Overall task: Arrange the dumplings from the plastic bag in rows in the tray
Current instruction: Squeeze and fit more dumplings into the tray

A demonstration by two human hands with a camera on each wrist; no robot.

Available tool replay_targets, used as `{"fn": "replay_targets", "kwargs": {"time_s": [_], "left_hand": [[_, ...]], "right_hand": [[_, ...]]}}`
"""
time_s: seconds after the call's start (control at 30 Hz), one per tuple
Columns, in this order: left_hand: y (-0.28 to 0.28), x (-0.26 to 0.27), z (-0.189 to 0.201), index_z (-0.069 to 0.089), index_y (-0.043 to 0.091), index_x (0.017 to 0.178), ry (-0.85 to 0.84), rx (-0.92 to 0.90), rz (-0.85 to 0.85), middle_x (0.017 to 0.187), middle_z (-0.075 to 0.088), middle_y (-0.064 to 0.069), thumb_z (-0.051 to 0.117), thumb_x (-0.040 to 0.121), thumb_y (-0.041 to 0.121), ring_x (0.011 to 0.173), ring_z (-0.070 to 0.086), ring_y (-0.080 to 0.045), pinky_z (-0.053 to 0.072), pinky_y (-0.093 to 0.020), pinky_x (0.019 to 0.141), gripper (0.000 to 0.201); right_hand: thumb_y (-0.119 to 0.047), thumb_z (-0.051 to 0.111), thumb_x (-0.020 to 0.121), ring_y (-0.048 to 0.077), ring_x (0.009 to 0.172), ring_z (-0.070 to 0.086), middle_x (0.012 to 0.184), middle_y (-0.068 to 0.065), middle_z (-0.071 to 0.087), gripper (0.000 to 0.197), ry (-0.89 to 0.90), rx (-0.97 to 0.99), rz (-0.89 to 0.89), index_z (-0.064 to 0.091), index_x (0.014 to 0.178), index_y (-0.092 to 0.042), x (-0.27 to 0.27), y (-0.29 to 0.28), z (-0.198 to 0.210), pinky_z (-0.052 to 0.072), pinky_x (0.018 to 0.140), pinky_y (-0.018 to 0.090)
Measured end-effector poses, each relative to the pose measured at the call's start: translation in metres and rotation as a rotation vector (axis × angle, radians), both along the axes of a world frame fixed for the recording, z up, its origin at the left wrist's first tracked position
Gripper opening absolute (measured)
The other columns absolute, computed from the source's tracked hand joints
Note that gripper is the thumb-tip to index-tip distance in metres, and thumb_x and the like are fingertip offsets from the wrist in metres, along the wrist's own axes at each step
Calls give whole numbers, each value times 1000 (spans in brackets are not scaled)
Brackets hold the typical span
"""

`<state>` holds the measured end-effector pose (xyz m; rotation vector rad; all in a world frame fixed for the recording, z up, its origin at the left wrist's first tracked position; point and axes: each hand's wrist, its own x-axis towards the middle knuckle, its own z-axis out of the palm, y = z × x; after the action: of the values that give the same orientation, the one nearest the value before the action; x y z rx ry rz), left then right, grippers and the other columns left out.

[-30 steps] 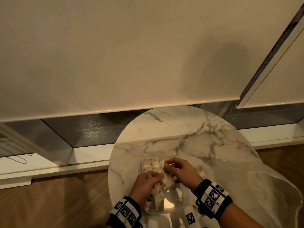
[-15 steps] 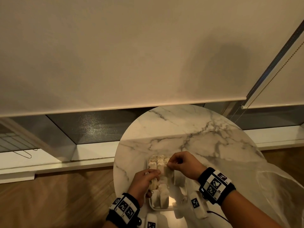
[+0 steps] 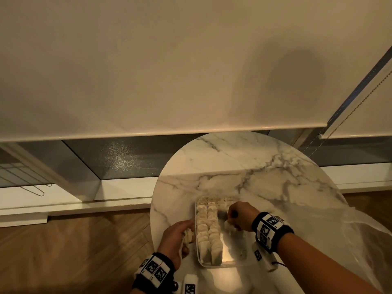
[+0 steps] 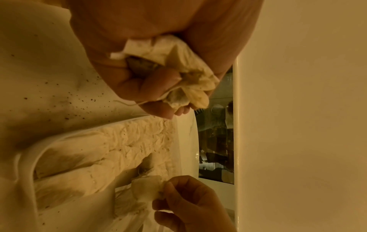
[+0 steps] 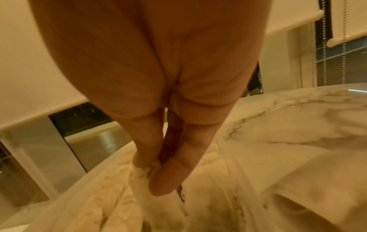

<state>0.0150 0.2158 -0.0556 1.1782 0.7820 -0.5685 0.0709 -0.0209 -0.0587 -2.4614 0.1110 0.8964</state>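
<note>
The blind (image 3: 148, 71) hangs low over the window, and below it stands the round marble surface (image 3: 244, 170). A clear bag (image 3: 360, 234) lies slack on its right side, near the edge. Whether any dumplings are left in it cannot be seen.

The tray (image 3: 231, 264) sits at the near edge of the surface. Two rows (image 3: 209, 228) of dumplings run along its left side, packed close and touching. The right side is mostly bare and shiny.

The right hand (image 3: 240, 216) is over the tray, just right of the rows. Its fingertips (image 5: 158, 180) pinch the top of one dumpling (image 4: 147, 190), held low in the tray, likely the start of a third row.

The left hand (image 3: 177, 236) is just outside the tray's left wall. Its fingers curl round a crumpled pale lump (image 4: 178, 78); it may be another dumpling, but that is hard to tell.

The dumplings look soft, light and floury. A hard squeeze could tear the skin, so a light pinch at the gathered top should be best
</note>
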Motion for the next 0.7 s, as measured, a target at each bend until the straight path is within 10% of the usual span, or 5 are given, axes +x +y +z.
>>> {"fn": "replay_targets", "kwargs": {"time_s": [0.3,0.57,0.7], "left_hand": [[13,0,-13,71,10,87,63,18,50,65,61,-3,78,80,29,58,57,-15,29,-20,44,22],[22,2,-12,71,10,83,116,13,81,65,60,-3,78,80,31,62,56,-16,30,-20,44,22],[25,4,-10,70,10,82,147,-10,99,64,59,-3,79,78,30,61,56,-16,29,-20,45,22]], "right_hand": [[-12,68,89,24,84,68,93,9,70,7,-52,-75,20,72,94,-11,25,15,-21,58,77,34],[-21,65,86,19,86,65,94,-3,68,14,-130,-176,13,65,77,-31,35,21,-31,56,79,32],[-24,59,88,22,93,65,105,-2,69,14,-160,-224,33,69,96,-31,38,21,-31,55,80,33]]}}
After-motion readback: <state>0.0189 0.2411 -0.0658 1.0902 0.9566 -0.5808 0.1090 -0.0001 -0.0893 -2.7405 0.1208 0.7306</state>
